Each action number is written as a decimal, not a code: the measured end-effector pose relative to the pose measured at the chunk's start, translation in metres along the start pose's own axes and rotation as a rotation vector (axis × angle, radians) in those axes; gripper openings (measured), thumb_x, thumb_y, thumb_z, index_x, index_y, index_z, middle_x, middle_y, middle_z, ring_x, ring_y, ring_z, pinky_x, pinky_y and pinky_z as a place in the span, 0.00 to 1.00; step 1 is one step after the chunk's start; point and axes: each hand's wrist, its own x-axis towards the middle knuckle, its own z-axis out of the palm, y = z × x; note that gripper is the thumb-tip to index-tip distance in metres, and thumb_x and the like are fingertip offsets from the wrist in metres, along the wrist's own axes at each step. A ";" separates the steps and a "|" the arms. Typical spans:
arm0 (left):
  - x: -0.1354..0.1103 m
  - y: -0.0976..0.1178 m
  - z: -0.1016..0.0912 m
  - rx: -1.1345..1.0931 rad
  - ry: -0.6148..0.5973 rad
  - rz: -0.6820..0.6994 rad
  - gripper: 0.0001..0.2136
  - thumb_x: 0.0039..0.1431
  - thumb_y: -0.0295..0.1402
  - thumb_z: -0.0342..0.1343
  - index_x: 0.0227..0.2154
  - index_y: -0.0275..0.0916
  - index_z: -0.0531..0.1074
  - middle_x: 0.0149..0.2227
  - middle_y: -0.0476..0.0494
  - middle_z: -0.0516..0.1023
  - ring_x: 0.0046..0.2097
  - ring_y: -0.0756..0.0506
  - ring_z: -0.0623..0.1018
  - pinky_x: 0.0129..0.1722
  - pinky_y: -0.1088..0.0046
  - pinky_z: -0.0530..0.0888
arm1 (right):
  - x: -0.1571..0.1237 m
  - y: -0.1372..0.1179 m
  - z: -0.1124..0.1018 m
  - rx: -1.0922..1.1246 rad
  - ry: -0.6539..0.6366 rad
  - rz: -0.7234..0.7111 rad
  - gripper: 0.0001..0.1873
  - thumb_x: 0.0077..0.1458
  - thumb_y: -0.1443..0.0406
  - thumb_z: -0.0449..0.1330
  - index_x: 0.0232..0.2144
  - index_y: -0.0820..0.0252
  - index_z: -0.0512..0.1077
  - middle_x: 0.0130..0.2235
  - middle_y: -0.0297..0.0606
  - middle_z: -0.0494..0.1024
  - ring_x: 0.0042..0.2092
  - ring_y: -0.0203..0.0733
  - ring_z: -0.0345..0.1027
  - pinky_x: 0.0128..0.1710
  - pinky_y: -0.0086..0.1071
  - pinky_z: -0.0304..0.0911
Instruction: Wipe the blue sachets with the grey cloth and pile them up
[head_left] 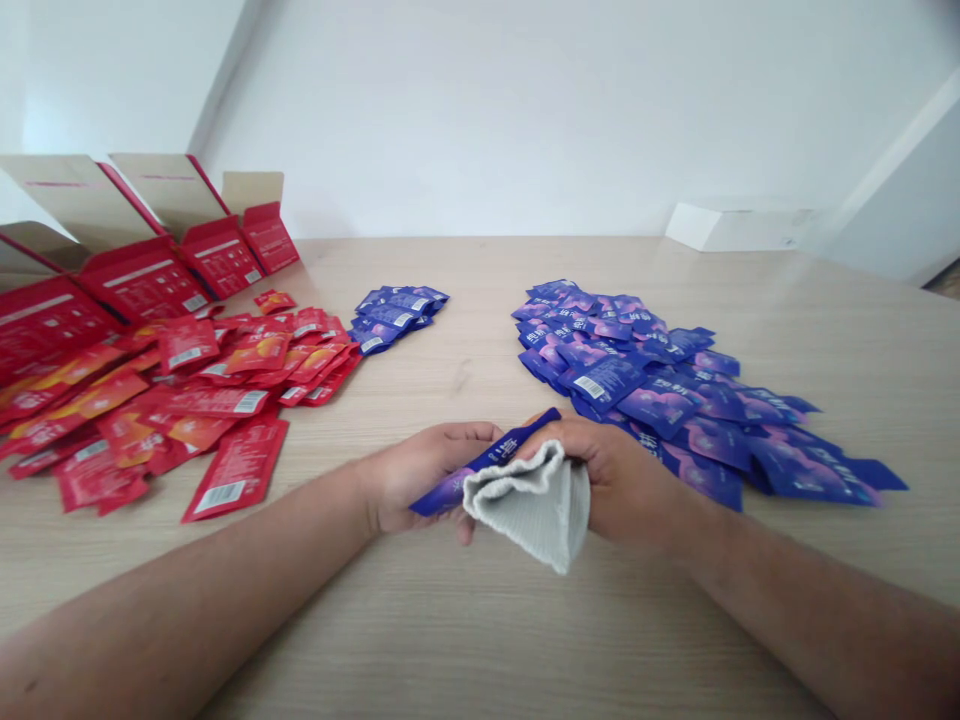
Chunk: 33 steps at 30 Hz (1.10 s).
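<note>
1. Left hand (427, 475): I log it curled around the lower part of a blue sachet (504, 450), just above the table. Grip: closed on the sachet, though the fingers are partly hidden.
2. Right hand (607, 475): closed over the sachet's upper end and the top of a grey cloth (536, 505). Grip: clenched on the cloth, pinching it against the sachet.
3. Blue sachet: slanted between both hands, its middle behind the cloth.
4. Grey cloth: knit, hanging in loose folds from the right hand, its lower point near the table.
5. Blue pile (660, 390): large, loose heap of sachets on the table, just beyond the right hand.
6. Small blue pile (397, 315): a tighter group farther ahead, between the red sachets and the large pile.
7. Red sachets (187, 390): scattered heap to the left, near the left hand.
8. Red cartons (142, 280): open, flaps raised, in a row beyond the red sachets.
9. White box (739, 228): at the far right table edge.
10. Table (480, 610): pale wood grain.
</note>
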 end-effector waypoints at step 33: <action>0.010 0.008 -0.023 0.512 0.156 0.251 0.15 0.56 0.44 0.58 0.26 0.37 0.66 0.23 0.52 0.67 0.24 0.53 0.65 0.23 0.78 0.60 | -0.001 -0.008 -0.009 -0.436 0.264 -0.140 0.15 0.55 0.71 0.63 0.45 0.51 0.76 0.50 0.41 0.73 0.61 0.54 0.60 0.56 0.49 0.64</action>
